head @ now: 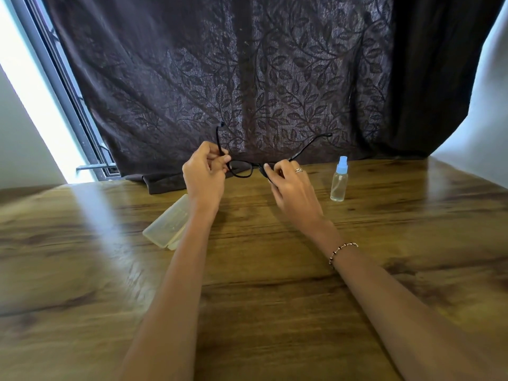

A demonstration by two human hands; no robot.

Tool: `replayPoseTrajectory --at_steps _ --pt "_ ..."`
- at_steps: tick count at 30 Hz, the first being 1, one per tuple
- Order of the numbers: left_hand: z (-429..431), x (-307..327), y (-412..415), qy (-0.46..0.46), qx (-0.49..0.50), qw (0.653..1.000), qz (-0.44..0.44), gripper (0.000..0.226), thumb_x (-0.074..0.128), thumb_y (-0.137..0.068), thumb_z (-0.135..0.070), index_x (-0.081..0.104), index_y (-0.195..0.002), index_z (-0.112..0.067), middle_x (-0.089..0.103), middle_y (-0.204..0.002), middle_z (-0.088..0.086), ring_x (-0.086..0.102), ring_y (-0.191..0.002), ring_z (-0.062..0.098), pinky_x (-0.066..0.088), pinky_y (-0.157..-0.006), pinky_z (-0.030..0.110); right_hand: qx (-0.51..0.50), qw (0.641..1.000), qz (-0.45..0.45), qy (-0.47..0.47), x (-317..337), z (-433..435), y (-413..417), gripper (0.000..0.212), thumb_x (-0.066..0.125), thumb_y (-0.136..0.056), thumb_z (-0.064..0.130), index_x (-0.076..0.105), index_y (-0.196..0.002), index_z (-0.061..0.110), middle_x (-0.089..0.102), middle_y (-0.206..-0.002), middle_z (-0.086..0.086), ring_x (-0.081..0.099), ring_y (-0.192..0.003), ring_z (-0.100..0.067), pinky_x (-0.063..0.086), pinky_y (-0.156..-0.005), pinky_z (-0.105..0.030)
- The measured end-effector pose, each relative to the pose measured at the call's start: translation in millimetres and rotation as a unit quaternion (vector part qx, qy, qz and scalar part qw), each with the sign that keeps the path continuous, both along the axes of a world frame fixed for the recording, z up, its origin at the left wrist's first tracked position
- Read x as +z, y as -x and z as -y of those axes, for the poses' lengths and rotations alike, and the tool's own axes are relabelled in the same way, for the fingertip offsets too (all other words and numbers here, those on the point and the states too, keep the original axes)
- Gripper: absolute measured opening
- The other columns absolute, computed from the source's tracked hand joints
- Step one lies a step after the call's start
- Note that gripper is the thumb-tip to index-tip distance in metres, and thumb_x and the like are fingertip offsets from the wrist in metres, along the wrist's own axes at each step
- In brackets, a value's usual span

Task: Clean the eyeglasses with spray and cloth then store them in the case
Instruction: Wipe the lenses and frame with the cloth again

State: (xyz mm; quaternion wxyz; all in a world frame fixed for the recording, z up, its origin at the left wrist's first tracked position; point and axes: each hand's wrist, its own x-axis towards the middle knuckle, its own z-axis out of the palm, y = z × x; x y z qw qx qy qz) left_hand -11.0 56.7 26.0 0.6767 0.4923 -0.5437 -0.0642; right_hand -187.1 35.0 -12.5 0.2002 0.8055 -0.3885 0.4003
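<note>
Head view, read from left to right. At far left a window frame (68, 105) admits bright light beside a dark leaf-patterned curtain (247, 78) that hangs behind the wooden bench (247, 312). The pale translucent case (167, 224) lies on the bench, just beside and partly behind the left forearm; we take it to be closed and without the glasses in it. Above it, the left hand (204, 174) has its fingers (224, 159) curled and pinching one temple arm of the eyeglasses (242, 169) near the hinge. The black frame is held in the air over the far part of the bench, between the two hands, with both temple arms unfolded and pointing away from us. The right hand (291, 188), which wears a ring (298, 170) and, at the wrist, a beaded bracelet (342, 251), pinches the other lens between thumb and curled fingers. A dark patch under that thumb may be the cloth (268, 177), though blur and the dark frame keep us from being sure. Farther right, the spray bottle (339, 180) with its blue top stands upright on the bench, apart from both hands. We judge the task to be in its wiping stage: the first lens seems to be in work, the other lens remains, and folding the arms and placing the glasses in the case are not yet done.
</note>
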Motion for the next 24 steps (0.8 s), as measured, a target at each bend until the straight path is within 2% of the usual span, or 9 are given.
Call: replayPoseTrajectory --at_steps 3,6,9,12,16,18,20,22,24 --pt "-1.7 1.5 0.9 0.008 -0.014 1.000 -0.014 0.011 0.061 -0.087 -0.002 0.062 -0.082 -0.012 0.064 -0.074 -0.008 0.068 -0.076 0.019 0.058 -0.067 0.030 -0.048 0.999 -0.014 0.011 2.3 2.7 1.9 0.032 0.055 -0.096 0.014 0.059 -0.124 -0.001 0.058 -0.102 -0.010 0.054 -0.091 -0.024 0.049 -0.072 -0.037" --pt "-1.9 3.1 2.0 0.018 -0.012 0.999 -0.028 0.007 0.061 -0.087 -0.002 0.062 -0.083 -0.008 0.065 -0.075 -0.007 0.069 -0.076 0.021 0.058 -0.067 0.030 -0.054 0.998 0.008 0.022 -0.5 2.3 -0.1 0.025 0.055 -0.096 0.017 0.064 -0.110 -0.003 0.059 -0.097 -0.012 0.055 -0.088 -0.027 0.050 -0.070 -0.041" --pt "-2.6 3.2 2.5 0.017 -0.006 0.999 -0.031 0.007 0.061 -0.087 -0.002 0.062 -0.083 -0.008 0.065 -0.076 -0.008 0.069 -0.076 0.019 0.059 -0.068 0.030 -0.001 0.999 0.046 0.026 -4.7 0.4 -3.3 0.020 0.061 -0.091 0.003 0.066 -0.109 -0.006 0.059 -0.095 -0.014 0.056 -0.086 -0.029 0.051 -0.072 -0.041" --pt "-3.3 2.9 1.8 0.016 -0.011 0.999 -0.031 0.010 0.061 -0.087 -0.001 0.062 -0.082 -0.010 0.064 -0.077 -0.008 0.069 -0.077 0.017 0.059 -0.068 0.030 0.034 0.998 0.051 0.019 -4.6 -1.3 -3.7 0.036 0.060 -0.083 -0.015 0.062 -0.118 -0.008 0.059 -0.098 -0.016 0.056 -0.089 -0.030 0.053 -0.074 -0.038" --pt "-3.7 5.3 4.6 0.020 -0.018 0.999 -0.025 0.021 0.062 -0.086 -0.001 0.061 -0.077 -0.021 0.063 -0.072 -0.012 0.068 -0.073 0.013 0.058 -0.067 0.027 0.025 0.999 0.022 0.016 0.2 0.3 1.1 0.050 0.058 -0.078 -0.021 0.056 -0.126 -0.008 0.058 -0.103 -0.016 0.055 -0.092 -0.030 0.053 -0.075 -0.038" --pt "-4.5 5.5 8.1 0.021 -0.019 0.999 -0.019 0.026 0.062 -0.086 -0.001 0.061 -0.077 -0.025 0.063 -0.073 -0.012 0.068 -0.074 0.012 0.058 -0.067 0.025 0.005 1.000 0.007 0.010 1.4 2.6 3.9 0.049 0.057 -0.081 -0.017 0.054 -0.129 -0.008 0.057 -0.106 -0.015 0.054 -0.094 -0.029 0.052 -0.077 -0.037" --pt "-5.0 5.2 10.5 0.023 -0.022 0.999 -0.022 0.027 0.061 -0.087 0.000 0.060 -0.077 -0.026 0.063 -0.073 -0.012 0.068 -0.075 0.013 0.057 -0.066 0.024 -0.028 1.000 -0.003 0.003 1.5 4.5 5.3 0.038 0.055 -0.090 -0.005 0.054 -0.128 -0.007 0.057 -0.106 -0.015 0.054 -0.094 -0.028 0.052 -0.075 -0.038" --pt "-5.3 5.2 11.1 0.022 -0.023 0.999 -0.032 0.032 0.060 -0.087 0.000 0.059 -0.075 -0.029 0.063 -0.073 -0.013 0.068 -0.076 0.013 0.058 -0.067 0.025 -0.056 0.998 0.007 0.003 0.9 4.7 5.1 0.029 0.053 -0.097 0.008 0.058 -0.121 -0.007 0.057 -0.102 -0.016 0.056 -0.090 -0.028 0.052 -0.071 -0.040" --pt "-4.8 5.2 9.7 0.018 -0.022 0.999 -0.036 0.030 0.061 -0.087 0.000 0.059 -0.075 -0.028 0.063 -0.073 -0.013 0.069 -0.076 0.015 0.058 -0.067 0.026 -0.056 0.998 0.026 0.010 -0.5 3.8 3.5 0.026 0.056 -0.096 0.011 0.062 -0.113 -0.007 0.058 -0.097 -0.016 0.058 -0.085 -0.029 0.053 -0.068 -0.040"
